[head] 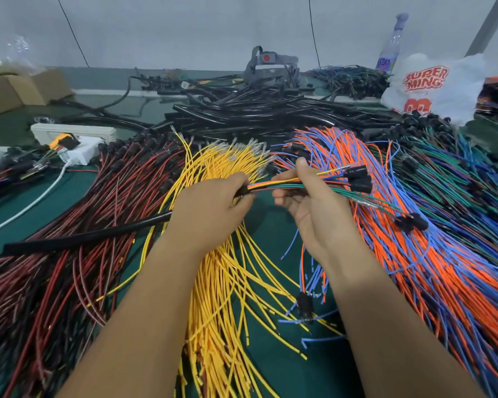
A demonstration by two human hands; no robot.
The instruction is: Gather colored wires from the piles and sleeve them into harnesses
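Head view, looking down over both forearms onto a green surface [270,234] buried in wire. Left hand [210,208] closed around the mouth of a long black sleeve [84,235], which trails off to the left of that hand across the red-and-black pile [78,214]. Right hand [308,202] pinched around a mixed bundle of wires [282,184], with yellow, orange, blue and green strands visible, bridging the short gap between the two hands and entering the sleeve mouth at the left fingertips. Black connectors [357,178] hanging off the bundle's far end, just right of the right hand. Yellow pile [222,282] directly beneath and between the hands; orange-and-blue pile [414,254] to the right of the right hand; heap of spare black tubing [256,110] beyond both hands.

Likely light and limp: thin strands that splay and buckle if pushed from far back. Best gripped close to the sleeve mouth, ends held flush and tight together, fed in short strokes. Sleeve probably semi-stiff yet smooth, so apt to slide back; firm hold right at its opening advisable. Connectors too bulky to pass through, hence kept outside. Snagging on loose strands beneath a possible nuisance.
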